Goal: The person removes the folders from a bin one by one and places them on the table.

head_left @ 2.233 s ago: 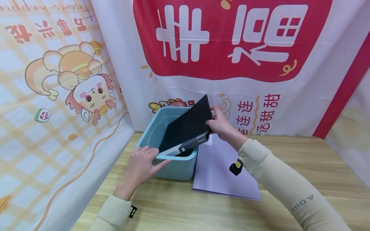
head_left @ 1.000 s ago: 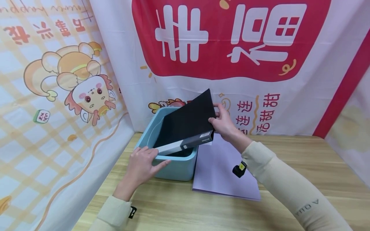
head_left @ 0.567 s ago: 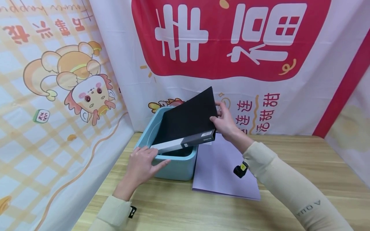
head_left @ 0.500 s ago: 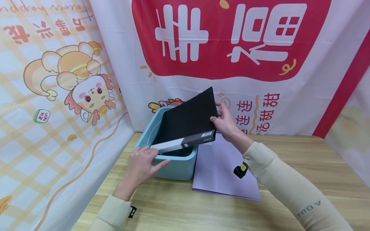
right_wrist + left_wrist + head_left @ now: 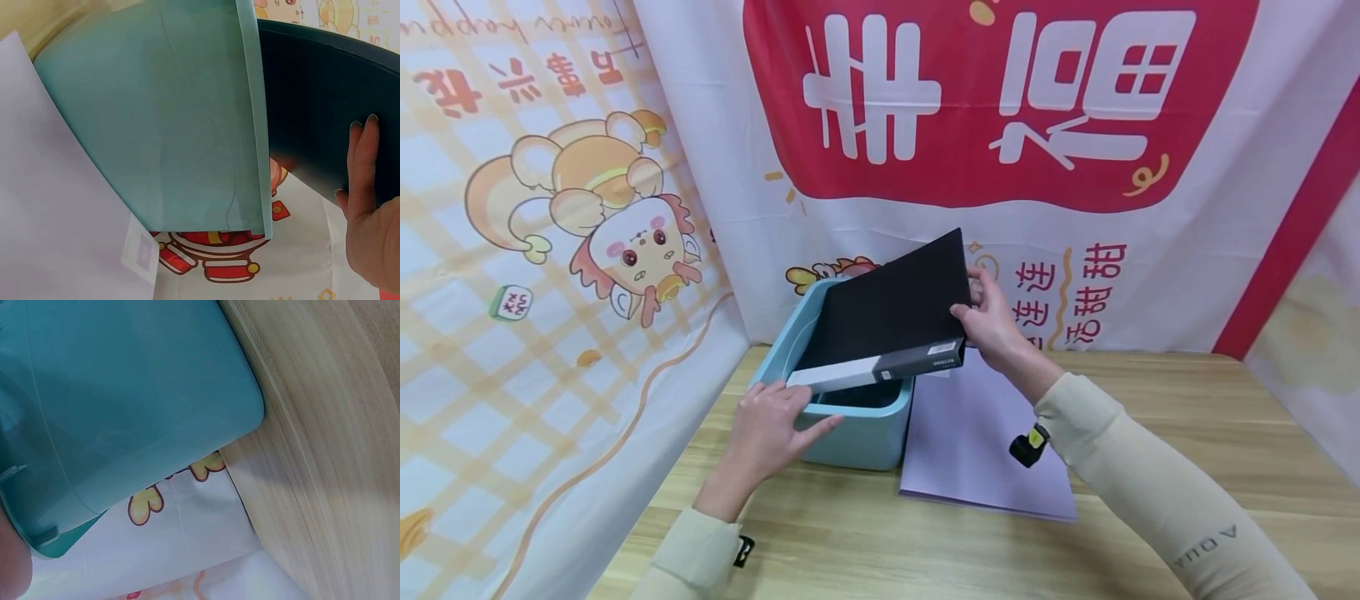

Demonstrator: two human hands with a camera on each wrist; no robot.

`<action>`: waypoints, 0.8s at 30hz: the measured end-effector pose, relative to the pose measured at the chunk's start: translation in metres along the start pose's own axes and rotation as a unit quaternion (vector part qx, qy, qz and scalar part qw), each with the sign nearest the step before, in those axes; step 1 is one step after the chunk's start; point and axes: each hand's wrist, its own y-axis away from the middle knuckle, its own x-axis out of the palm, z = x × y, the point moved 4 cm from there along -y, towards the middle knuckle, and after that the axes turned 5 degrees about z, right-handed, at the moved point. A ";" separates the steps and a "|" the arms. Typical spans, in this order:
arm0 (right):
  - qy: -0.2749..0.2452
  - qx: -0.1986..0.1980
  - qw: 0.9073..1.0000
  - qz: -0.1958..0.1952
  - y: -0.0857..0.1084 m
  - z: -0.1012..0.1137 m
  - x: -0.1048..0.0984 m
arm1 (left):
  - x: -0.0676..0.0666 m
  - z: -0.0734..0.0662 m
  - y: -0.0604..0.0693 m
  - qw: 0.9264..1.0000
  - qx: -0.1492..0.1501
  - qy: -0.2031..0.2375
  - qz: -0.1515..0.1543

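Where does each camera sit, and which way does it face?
Head: head-worn, facing forward and down at binder and bin; left hand and right hand show.
Left wrist: on that wrist, facing the bin's outside; left hand partly shows.
Right wrist: on that wrist, facing the bin and binder; right hand shows.
Both wrist views share the bin.
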 end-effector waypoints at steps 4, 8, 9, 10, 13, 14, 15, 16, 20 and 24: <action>-0.013 -0.001 1.000 -0.009 0.001 0.000 -0.001 | 0.000 0.000 0.000 1.000 0.000 0.005 -0.001; -0.015 0.001 1.000 -0.019 0.003 0.001 -0.003 | 0.000 0.000 0.000 1.000 -0.002 0.006 0.000; -0.014 0.001 1.000 -0.020 0.003 0.001 -0.003 | 0.000 0.000 0.000 1.000 -0.003 0.006 0.000; -0.014 0.001 1.000 -0.021 0.003 0.001 -0.003 | 0.000 0.000 0.000 1.000 -0.003 0.006 0.001; -0.009 0.002 1.000 -0.021 0.005 0.000 -0.004 | 0.000 0.000 0.001 1.000 -0.005 0.006 0.003; -0.009 0.002 1.000 -0.021 0.005 0.000 -0.005 | -0.001 0.000 0.001 1.000 -0.006 0.006 0.003; -0.007 0.002 1.000 -0.021 0.005 0.000 -0.005 | -0.001 -0.001 0.001 1.000 -0.006 0.006 0.004; -0.008 0.002 1.000 -0.022 0.006 0.000 -0.006 | -0.001 -0.001 0.001 1.000 -0.006 0.006 0.004; -0.017 0.001 1.000 -0.023 0.007 -0.001 -0.008 | -0.001 -0.001 0.001 1.000 -0.006 0.005 0.004; -0.030 0.004 0.999 -0.023 0.008 -0.001 -0.010 | -0.002 -0.001 0.000 1.000 -0.006 0.005 0.002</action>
